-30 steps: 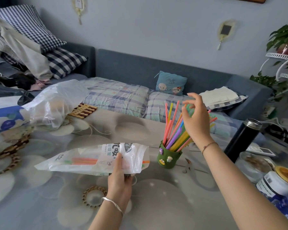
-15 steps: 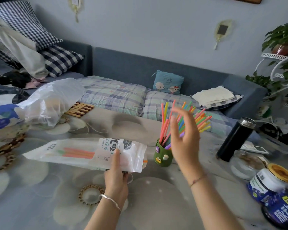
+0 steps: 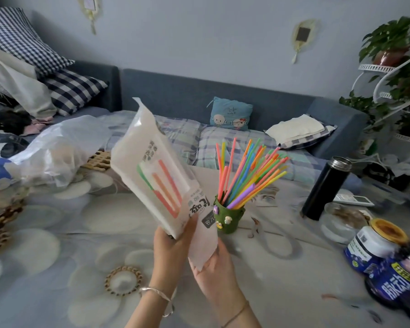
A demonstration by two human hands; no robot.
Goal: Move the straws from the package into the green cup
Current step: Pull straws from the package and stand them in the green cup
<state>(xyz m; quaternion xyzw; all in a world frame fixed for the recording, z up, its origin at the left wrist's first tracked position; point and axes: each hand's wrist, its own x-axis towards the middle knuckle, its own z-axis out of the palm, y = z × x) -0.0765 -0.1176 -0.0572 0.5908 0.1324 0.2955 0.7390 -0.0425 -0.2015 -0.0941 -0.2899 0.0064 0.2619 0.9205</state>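
Note:
The white straw package (image 3: 149, 171) stands tilted upright above the table, its far end pointing up and left. A few orange and green straws (image 3: 163, 188) show through its clear window. My left hand (image 3: 173, 247) grips the package's lower end. My right hand (image 3: 213, 263) is cupped under the bag's open lower flap, touching it. The small green cup (image 3: 229, 217), decorated with little figures, stands on the table just right of the package. Several coloured straws (image 3: 246, 171) fan out of it toward the upper right.
A black flask (image 3: 323, 188), a glass jar (image 3: 341, 221) and blue-labelled jars (image 3: 376, 247) stand at the right. A crumpled clear plastic bag (image 3: 57, 152) lies at the left. The table (image 3: 81, 233) has a floral cloth; a sofa is behind it.
The package was lying flat in my left hand; now it is raised and tilted upright. My right hand came away from the straws in the cup and now is under the bag's lower flap.

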